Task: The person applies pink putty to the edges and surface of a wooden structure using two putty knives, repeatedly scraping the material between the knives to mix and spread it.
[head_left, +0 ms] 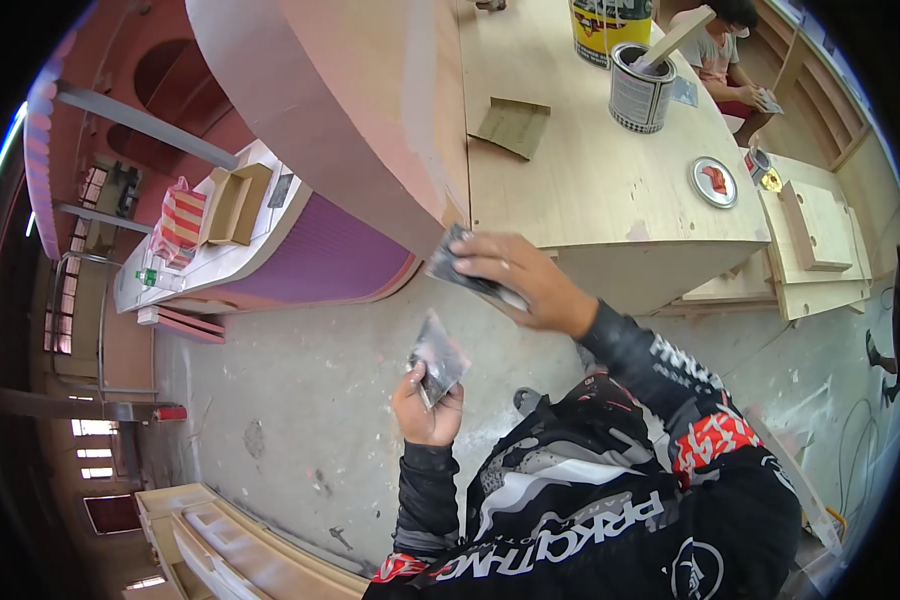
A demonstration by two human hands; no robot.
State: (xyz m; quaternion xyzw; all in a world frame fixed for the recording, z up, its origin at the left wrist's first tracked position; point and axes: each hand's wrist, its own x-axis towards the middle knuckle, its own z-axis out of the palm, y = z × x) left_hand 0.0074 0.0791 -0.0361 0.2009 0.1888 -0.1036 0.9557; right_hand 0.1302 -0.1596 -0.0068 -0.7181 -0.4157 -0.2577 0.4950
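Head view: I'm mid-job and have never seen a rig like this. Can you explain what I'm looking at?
There is no machine here. One camera, worn on a person's head, looks forward and down, so their sleeves and shirt fill the bottom of the round, bent picture.

The left hand holds a flat plate smeared with something pinkish. The right hand grips a dark flat piece, blurred, near the corner of a wooden counter; I can't tell whether it touches.

On the counter are a folded brown sheet, an open can with a wooden stick, a yellow can and a round lid bearing something red. Beyond sits a co-worker.
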